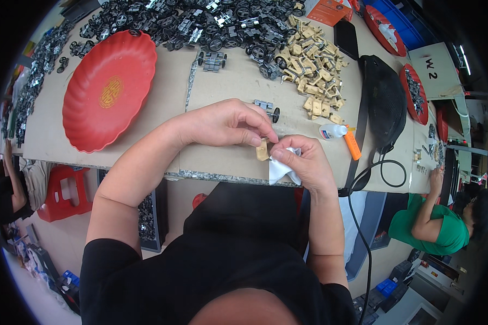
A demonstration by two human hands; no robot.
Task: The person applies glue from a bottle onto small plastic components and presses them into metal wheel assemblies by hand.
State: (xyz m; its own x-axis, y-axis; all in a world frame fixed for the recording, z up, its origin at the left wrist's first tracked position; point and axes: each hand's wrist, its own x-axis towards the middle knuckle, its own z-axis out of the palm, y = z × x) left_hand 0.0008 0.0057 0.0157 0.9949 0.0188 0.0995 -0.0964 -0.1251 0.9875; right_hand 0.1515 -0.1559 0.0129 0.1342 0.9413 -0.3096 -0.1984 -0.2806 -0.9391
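My left hand (229,123) pinches a small tan plastic part (262,151) near the table's front edge. Close against it, my right hand (310,162) is closed on a white cloth (281,171) that hangs from its fingers; the fingertips of both hands meet at the part and hide some of it. Just beyond my fingers lies a dark toy wheel chassis (264,105) with black wheels. A similar chassis (213,61) sits farther back. Right of my hands are a small white bottle (332,131) and an orange tube-like thing (352,146).
A heap of black wheeled chassis (222,24) covers the back of the table, beside a pile of tan parts (315,70). A red scalloped tray (104,81) lies at the left. A black bag-like thing (384,100) and a cable are at the right. A co-worker in green (434,225) works there.
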